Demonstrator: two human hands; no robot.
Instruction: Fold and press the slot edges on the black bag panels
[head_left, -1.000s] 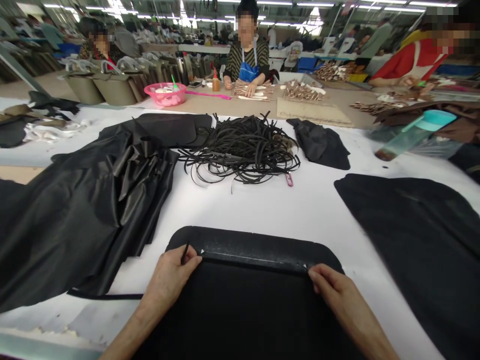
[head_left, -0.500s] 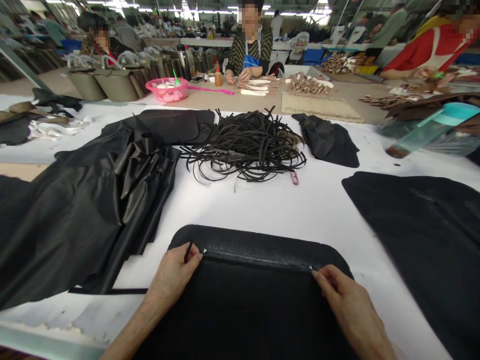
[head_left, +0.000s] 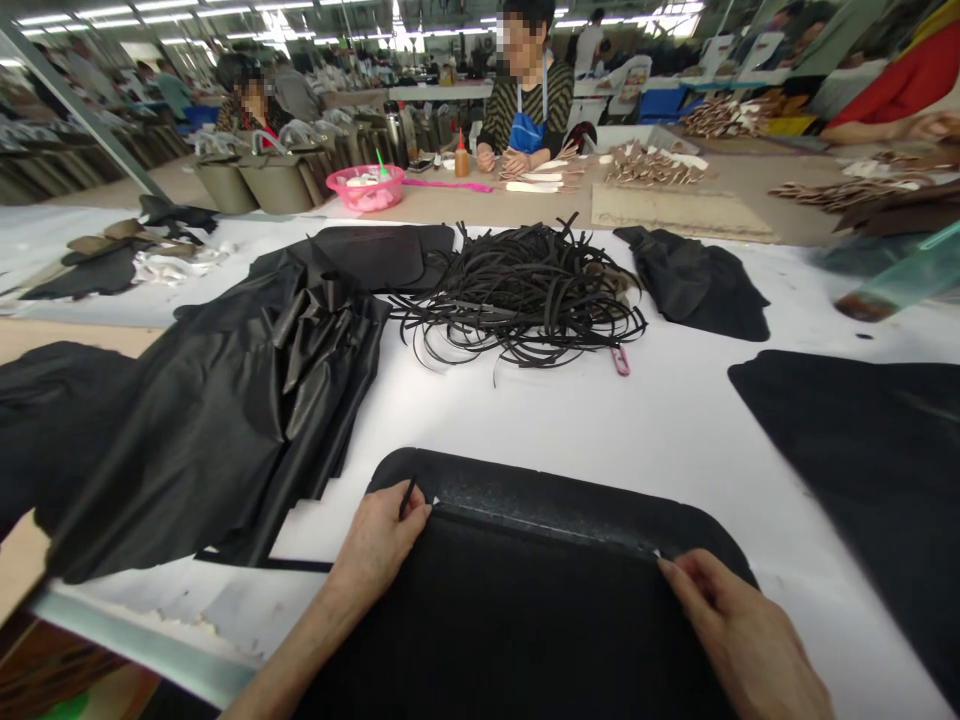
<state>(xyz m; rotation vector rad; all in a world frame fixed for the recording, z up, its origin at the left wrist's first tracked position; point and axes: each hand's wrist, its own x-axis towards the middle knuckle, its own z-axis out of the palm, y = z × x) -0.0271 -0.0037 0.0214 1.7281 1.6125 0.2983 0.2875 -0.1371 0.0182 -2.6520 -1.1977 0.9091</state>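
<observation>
A black leather panel with rounded corners lies at the near edge of the table. Over its lower part stretches a second black sheet, its straight top edge running along a pale, scuffed line. My left hand is closed, pinching the left end of that edge beside a small white triangular mark. A thin dark piece, its kind unclear, sticks up between the left fingers. At the other end, my right hand pinches the same edge by another small white mark.
Beyond the panel lies a heap of thin black strips with a pink-handled item. Crumpled black leather covers the left side; another black piece lies right. A bottle, pink basin and co-workers are farther back.
The view has swung left, so everything sits farther right in the picture. Both hands keep their pinch on the sheet's edge, with little visible movement against the panel.
</observation>
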